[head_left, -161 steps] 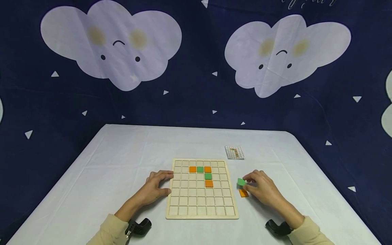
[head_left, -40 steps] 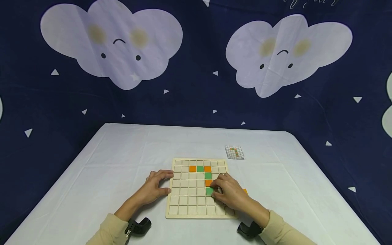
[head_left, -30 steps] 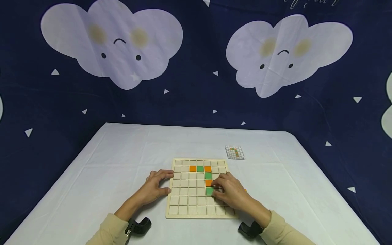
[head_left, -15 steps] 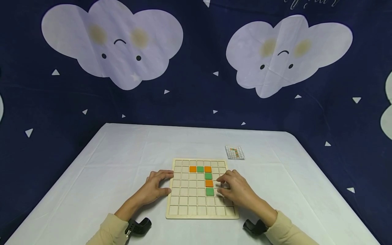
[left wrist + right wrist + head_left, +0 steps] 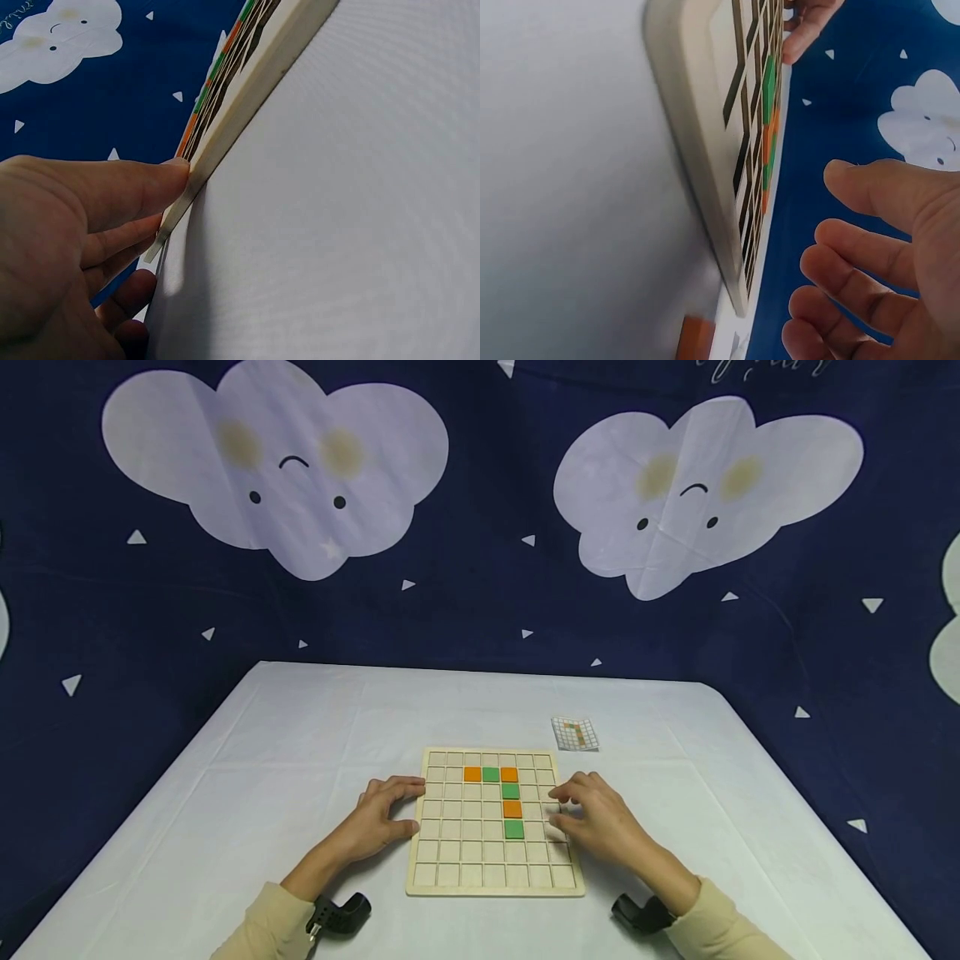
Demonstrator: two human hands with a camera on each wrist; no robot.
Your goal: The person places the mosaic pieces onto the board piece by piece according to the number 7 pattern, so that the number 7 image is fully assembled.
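A light wooden grid board [image 5: 461, 852] lies on the white table, with flat square tiles forming a row and a column. The lowest green tile [image 5: 513, 830] sits in a cell below an orange tile [image 5: 512, 810]. Thumb and fingertips of my left hand [image 5: 371, 827] rest against the board's left edge. Over the right edge, my right hand [image 5: 603, 822] hovers with thumb and fingers apart, nothing between them. A loose orange tile [image 5: 695, 341] shows on the table beside the board in the right wrist view; my right hand hides it from the head view.
A small printed card [image 5: 575, 734] with a coloured grid pattern lies behind the board's right corner. The white table [image 5: 300, 735] ends at a dark blue cloth backdrop [image 5: 480, 610] with clouds. Black wrist-worn cameras hang under both sleeves.
My right hand brought a green tile from beside the board into the column's lowest filled cell. It let go and moved right and up. My left hand has stayed put.
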